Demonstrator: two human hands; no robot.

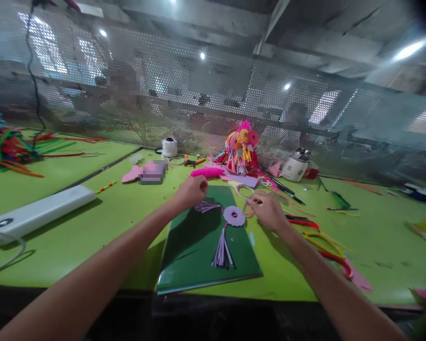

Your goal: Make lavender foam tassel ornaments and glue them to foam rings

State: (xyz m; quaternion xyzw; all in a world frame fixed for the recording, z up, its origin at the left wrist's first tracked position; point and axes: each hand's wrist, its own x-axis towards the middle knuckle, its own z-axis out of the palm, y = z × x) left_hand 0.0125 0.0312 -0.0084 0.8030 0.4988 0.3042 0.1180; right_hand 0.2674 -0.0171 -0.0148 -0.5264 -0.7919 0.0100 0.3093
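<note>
A scalloped lilac disc (234, 216) with a dark centre lies on a dark green board (195, 255). Two lilac paper tassels hang from it on pink cord: one tassel (222, 251) points toward me, the other (208, 207) points left. My left hand (193, 190) is closed in a pinch above the board's far left corner, beside a bright pink bundle of cord (208, 172). Whatever its fingers hold is hidden. My right hand (269, 210) pinches right of the disc, where a pink cord (249, 213) loops up to its fingertips. A pale ring (245, 190) lies just beyond them.
A colourful tasselled ornament (242, 147) stands behind the board near a white bottle (296, 165) and a thread spool (169, 147). Red-handled and yellow-handled tools (324, 244) lie right. A long white device (39, 213) and fuzzy strips (10, 149) are left. Perforated mesh (184, 109) borders the table.
</note>
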